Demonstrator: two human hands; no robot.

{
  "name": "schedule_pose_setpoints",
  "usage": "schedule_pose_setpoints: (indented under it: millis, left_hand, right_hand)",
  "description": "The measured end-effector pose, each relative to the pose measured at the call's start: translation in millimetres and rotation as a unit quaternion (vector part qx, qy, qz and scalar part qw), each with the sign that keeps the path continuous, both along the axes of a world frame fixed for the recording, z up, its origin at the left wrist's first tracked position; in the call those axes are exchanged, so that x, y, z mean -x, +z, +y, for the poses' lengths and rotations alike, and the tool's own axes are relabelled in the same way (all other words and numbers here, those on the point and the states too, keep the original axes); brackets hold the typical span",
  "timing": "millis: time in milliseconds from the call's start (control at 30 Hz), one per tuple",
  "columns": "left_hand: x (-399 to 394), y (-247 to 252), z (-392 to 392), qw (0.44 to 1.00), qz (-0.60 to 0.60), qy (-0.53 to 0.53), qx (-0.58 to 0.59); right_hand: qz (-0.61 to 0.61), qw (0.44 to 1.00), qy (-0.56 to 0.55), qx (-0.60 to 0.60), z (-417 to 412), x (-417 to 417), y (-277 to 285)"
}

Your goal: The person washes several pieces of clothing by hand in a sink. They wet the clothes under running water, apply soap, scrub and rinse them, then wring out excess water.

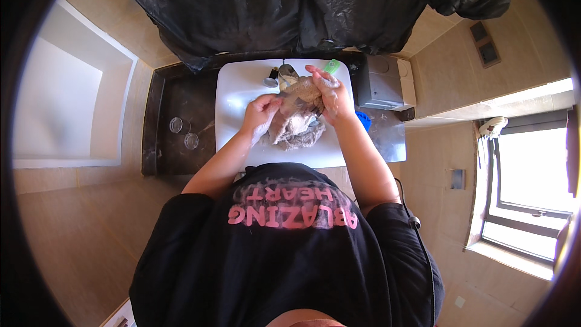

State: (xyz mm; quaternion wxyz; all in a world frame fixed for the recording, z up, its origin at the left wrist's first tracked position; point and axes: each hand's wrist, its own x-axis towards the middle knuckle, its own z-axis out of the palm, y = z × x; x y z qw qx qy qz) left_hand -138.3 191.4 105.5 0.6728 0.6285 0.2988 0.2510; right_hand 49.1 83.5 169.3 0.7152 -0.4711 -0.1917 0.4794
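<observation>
A wet, brownish-grey cloth (pixel 297 120) with dark patches is bunched over the white sink (pixel 231 141). My left hand (pixel 263 111) pinches the cloth's left edge between thumb and fingers, with suds on the wrist. On the cloth's right side, my right hand (pixel 331 95) is soapy; its fingers point up and away, and the cloth's upper part lies against the palm and thumb. The lower folds hang into the sink. Behind the cloth, the metal faucet (pixel 288 71) is partly hidden. A green object (pixel 332 66), perhaps a brush or packet, lies at the sink's back right rim.
Black plastic sheeting (pixel 254 9) hangs behind the sink. Two clear round glass or plastic items (pixel 191 141) stand on the dark counter (pixel 174 156) at left. A grey box (pixel 381 82) and a blue item (pixel 363 120) are at right. A window (pixel 531 168) is far right.
</observation>
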Motion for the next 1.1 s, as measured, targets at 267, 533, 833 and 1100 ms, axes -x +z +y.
schedule_pose_setpoints:
  millis: [267, 533, 833, 1100]
  left_hand:
    - [-6, 42, 9, 0.995, -0.021, -0.048, -0.086]
    - [3, 22, 16, 0.934, 0.203, -0.294, 0.016]
    - [-4, -12, 17, 0.828, -0.293, -0.126, 0.462]
    - [-25, -14, 3, 0.74, -0.348, -0.256, 0.516]
  right_hand:
    - [-0.196, 0.956, 0.214, 0.035, -9, 5, -3]
    - [0.011, 1.0, -0.005, 0.022, -3, 8, -3]
    - [-0.409, 0.903, -0.056, 0.118, 3, 46, 12]
    - [-0.775, 0.602, -0.087, 0.172, 39, 65, 2]
